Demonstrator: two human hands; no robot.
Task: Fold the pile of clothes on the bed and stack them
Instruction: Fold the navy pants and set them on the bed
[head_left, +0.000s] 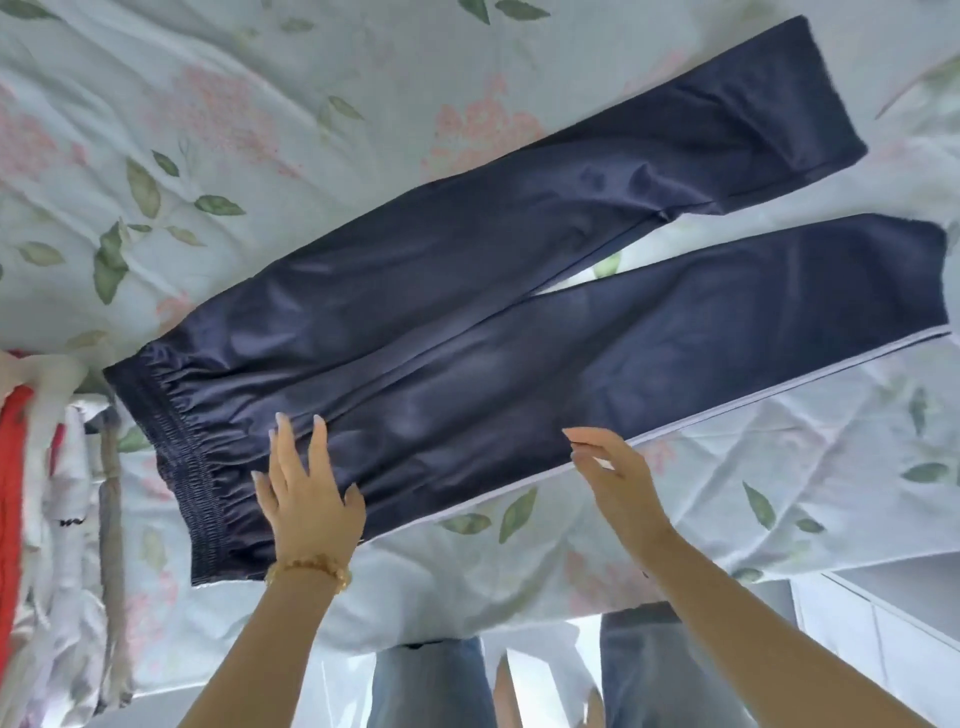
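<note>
Dark navy trousers (467, 312) with a white side stripe lie spread flat on the floral bed sheet (234, 130), elastic waistband at the left, both legs running out to the upper right. My left hand (306, 493) rests flat on the fabric just right of the waistband, fingers straight. My right hand (618, 478) hovers at the near striped edge of the lower leg, fingers relaxed and slightly bent, holding nothing that I can see.
A heap of other clothes (47, 493), red and white among them, lies at the left edge of the bed. The bed's near edge runs just below my wrists. White furniture (883, 613) stands at the lower right.
</note>
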